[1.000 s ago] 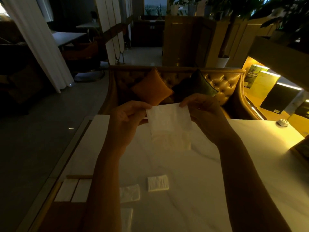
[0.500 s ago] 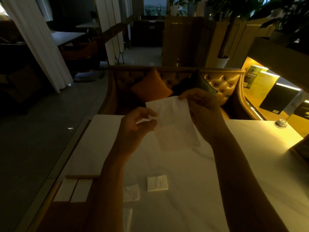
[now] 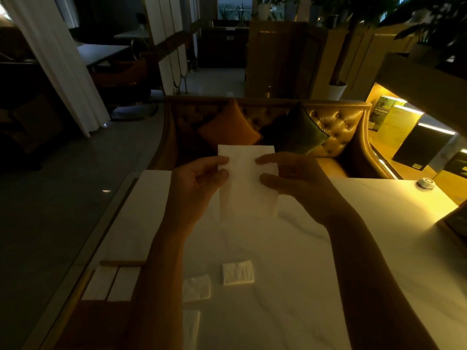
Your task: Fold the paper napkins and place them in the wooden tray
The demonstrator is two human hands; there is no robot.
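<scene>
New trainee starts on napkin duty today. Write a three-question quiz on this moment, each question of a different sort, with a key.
1. True or false: the paper napkin held up above the table is gripped by both the left hand and the right hand.
2. How many folded napkins lie side by side in the wooden tray?
A. none
B. two
C. five
3. Fill the blank: the small white squares near the person's forearms lie on the ____, outside the tray.

Key
1. True: each hand pinches one side edge.
2. B
3. table
</scene>
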